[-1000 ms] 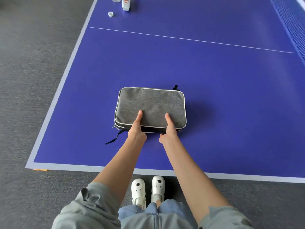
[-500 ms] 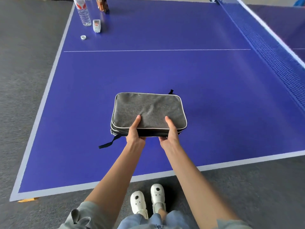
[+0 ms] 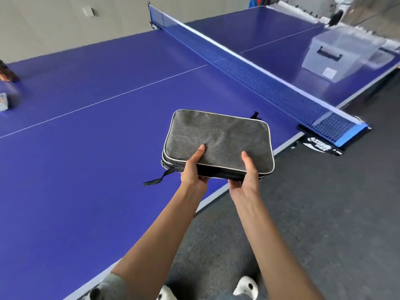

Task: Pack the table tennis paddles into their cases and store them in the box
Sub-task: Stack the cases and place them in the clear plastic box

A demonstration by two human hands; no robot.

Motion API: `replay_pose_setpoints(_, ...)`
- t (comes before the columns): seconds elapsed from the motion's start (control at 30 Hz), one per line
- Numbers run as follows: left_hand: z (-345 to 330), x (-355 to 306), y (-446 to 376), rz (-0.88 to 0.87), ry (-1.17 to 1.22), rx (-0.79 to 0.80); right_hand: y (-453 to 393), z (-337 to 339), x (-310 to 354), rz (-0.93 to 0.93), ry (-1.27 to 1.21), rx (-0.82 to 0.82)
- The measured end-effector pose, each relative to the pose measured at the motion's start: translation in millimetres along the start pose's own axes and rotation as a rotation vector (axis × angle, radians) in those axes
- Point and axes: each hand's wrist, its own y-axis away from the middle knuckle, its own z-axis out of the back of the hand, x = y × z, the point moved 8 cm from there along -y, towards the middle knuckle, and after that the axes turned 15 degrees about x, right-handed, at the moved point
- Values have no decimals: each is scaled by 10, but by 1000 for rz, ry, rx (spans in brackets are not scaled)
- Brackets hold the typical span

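Case (image 3: 217, 139), grey and zipped, is held above the desk (image 3: 86, 169) edge near the net (image 3: 259, 79), left hand (image 3: 193, 169) and right hand (image 3: 246, 176) clamped on its near side, box (image 3: 339, 55) beyond.

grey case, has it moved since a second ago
Yes. The grey case, held by both hands, has come off the table and shifted toward its side edge, near the net.

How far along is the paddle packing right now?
Done: the grey fabric paddle case looks closed. In hand: left hand and right hand grip its near edge. Left: placing it in the translucent plastic box beyond the blue net.
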Motion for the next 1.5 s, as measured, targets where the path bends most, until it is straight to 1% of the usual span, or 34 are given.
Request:
replay_pose_setpoints(0.13, -921, 888, -227, 90, -51, 94, -183, 599, 1063, 110, -36, -27)
replay_pose_setpoints(0.23, -1577, 1562, -389, 150, -67, 130, -348, 1047, 1848, 170, -54, -60)
replay_pose_setpoints(0.37, -2283, 2159, -630, 208, -109, 218, -560, 1440, 2602, 215, -101, -128)
replay_pose_setpoints(0.53, -3091, 2689, -1065, 238, -169, 274, -976, 1718, 3433, 271, -173, -154)
replay_pose_setpoints(0.73, -4254, 3203, -1809, 273, -202, 470, -1721, 1798, 4528, 381, -226, -117)
replay_pose_setpoints(0.87, -4852, 3534, -2380, 355, -175, 470, -2264, 1835, 5170, 408, -218, -156)
replay_pose_setpoints(1.03, -5421, 3917, -3066, 379, -142, 420, -2969, 1950, 5788, 361, -230, -213)
replay_pose_setpoints(1.23, -5978, 4441, -3821, 339, -117, 327, -3854, 2261, 6509, 297, -212, -254)
replay_pose_setpoints(1.37, -6456, 4861, -4295, 284, -68, 277, -4465, 2443, 7125, 256, -168, -188)
replay_pose_setpoints(1.5, -6989, 5166, -4660, 194, -23, 209, -4996, 2533, 7770, 161, -97, -142)
